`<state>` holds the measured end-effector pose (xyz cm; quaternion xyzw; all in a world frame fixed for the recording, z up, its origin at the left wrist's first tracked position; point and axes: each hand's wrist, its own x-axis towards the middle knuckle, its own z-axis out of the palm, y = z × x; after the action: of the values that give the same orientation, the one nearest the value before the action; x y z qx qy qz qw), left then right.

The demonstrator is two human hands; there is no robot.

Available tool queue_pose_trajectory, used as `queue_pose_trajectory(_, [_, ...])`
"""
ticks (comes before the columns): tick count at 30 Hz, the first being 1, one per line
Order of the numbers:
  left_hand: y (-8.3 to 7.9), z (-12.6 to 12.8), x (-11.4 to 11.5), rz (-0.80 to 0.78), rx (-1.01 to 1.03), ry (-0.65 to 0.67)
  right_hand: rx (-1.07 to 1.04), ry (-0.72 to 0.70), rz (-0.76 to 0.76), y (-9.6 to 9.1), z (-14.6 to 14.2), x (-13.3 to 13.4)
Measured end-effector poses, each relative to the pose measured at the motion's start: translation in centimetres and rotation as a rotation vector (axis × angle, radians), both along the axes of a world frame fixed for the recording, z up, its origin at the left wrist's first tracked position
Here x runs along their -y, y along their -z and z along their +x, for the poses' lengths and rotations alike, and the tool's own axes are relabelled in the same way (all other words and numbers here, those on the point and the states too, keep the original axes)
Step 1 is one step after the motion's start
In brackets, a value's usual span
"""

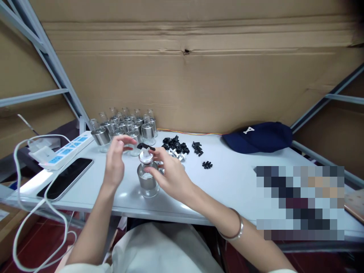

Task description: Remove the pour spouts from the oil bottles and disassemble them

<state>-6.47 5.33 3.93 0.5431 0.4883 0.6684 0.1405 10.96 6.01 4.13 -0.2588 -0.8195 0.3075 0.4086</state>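
A glass bottle with a metal sleeve (148, 179) stands upright near the table's front edge. It carries a silver cap (146, 157) with a white spout piece, and a black lever-like part (146, 146) sits on top. My right hand (173, 172) closes around the bottle's upper part from the right, thumb in front, forefinger near the black part. To the left, my left hand (116, 161) is held apart from the bottle, fingers loosely bent and thumb side toward it, with nothing in it.
Several more sleeved glass bottles (133, 132) stand at the back left. Piles of black parts (175, 144), white parts (176, 154), black levers (197, 148) and small black pieces (207, 165) lie beyond. A cap (258, 137), phone (68, 178) and power strip (68, 151) flank them.
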Motion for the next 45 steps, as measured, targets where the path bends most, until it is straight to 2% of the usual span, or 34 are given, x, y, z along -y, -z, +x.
queue_pose_trajectory(3, [-0.9, -3.5, -2.6, 0.053, -0.117, -0.227, -0.05, -0.001, -0.031, -0.1, -0.2, -0.3])
queue_pose_trajectory(6, [-1.5, -6.1, -5.1, 0.005, -0.349, -0.421, -0.153, 0.0, -0.033, -0.7, -0.5, -1.0])
queue_pose_trajectory(8, [-1.5, -6.5, -6.2, -0.087, -0.555, -0.466, -0.227, 0.008, -0.025, -1.5, -0.8, -1.8])
queue_pose_trajectory(10, [-1.2, -6.1, -6.9, -0.193, -0.743, -0.458, -0.28, 0.028, -0.014, -2.5, -1.3, -3.0])
queue_pose_trajectory(13, [-0.6, -5.1, -7.5, -0.284, -0.885, -0.462, -0.309, 0.068, 0.001, -3.8, -2.2, -5.1])
queue_pose_trajectory(17, [0.0, -5.1, -7.8, -0.272, -0.868, -0.526, -0.285, 0.115, 0.03, -4.1, -3.5, -8.0])
queue_pose_trajectory(24, [0.6, -6.7, -7.5, -0.155, -0.871, -0.544, -0.16, 0.145, 0.077, -1.9, -6.1, -12.1])
queue_pose_trajectory(30, [1.4, -7.1, -8.0, -0.092, -0.865, -0.543, -0.107, 0.087, 0.036, -0.1, -7.7, -13.2])
queue_pose_trajectory(36, [2.0, -6.4, -8.2, -0.08, -0.781, -0.487, -0.119, 0.066, -0.004, 0.5, -7.9, -13.4])
queue_pose_trajectory(39, [1.8, -5.7, -7.8, 0.001, -0.701, -0.509, -0.115, 0.029, -0.034, 0.4, -7.3, -13.2])
queue_pose_trajectory(42, [1.1, -4.1, -7.2, 0.161, -0.662, -0.499, -0.15, 0.032, -0.037, 0.0, -5.2, -12.6])
queue_pose_trajectory(43, [0.8, -3.3, -7.0, 0.217, -0.677, -0.447, -0.162, 0.044, -0.034, -0.2, -4.1, -12.4])
queue_pose_trajectory(45, [0.3, -1.3, -6.7, 0.291, -0.762, -0.257, -0.143, 0.064, -0.029, -0.5, -1.6, -11.9])
